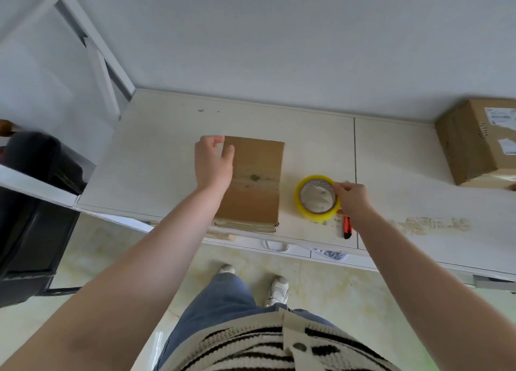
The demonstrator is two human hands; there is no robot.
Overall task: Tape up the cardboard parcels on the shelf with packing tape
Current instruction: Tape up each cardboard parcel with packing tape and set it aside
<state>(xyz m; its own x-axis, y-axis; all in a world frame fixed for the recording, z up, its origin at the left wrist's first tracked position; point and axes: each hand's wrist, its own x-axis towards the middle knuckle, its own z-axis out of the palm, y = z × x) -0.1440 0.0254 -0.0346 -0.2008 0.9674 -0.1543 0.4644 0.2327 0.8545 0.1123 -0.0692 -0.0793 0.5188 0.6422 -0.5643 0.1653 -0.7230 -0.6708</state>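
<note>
Left hand [213, 162] hovers over the left edge of a flat brown cardboard parcel [255, 180], fingers loosely spread and slightly curled, gripping nothing; whether it touches the cardboard cannot be told. Right hand [352, 200] pinches the right rim of a yellow-tinted roll of clear packing tape [317, 198], thumb and fingers curled on it.

Largest first: a long off-white surface [405, 175] runs across the frame against a pale grey wall [279, 35], with a seam right of centre and scuffed, peeled patches near its front right. White metal shelf framing [92, 43] rises at the upper left. A black bag or case [42, 161] sits at the left on a lower white ledge. A sealed brown cardboard box with white labels [477, 144] stands at the far right of the surface, well apart from the hands. The flat cardboard parcel lies mid-surface, its near end at the front edge, a darker stained band with a green spot across its middle. The tape roll lies flat just right of the parcel, not touching it. A small red-and-black utility knife [347, 227] lies just in front of the roll, partly hidden under the right wrist.

Below: pale tiled floor [349, 287], blue jeans, white shoes, striped knit top.
</note>
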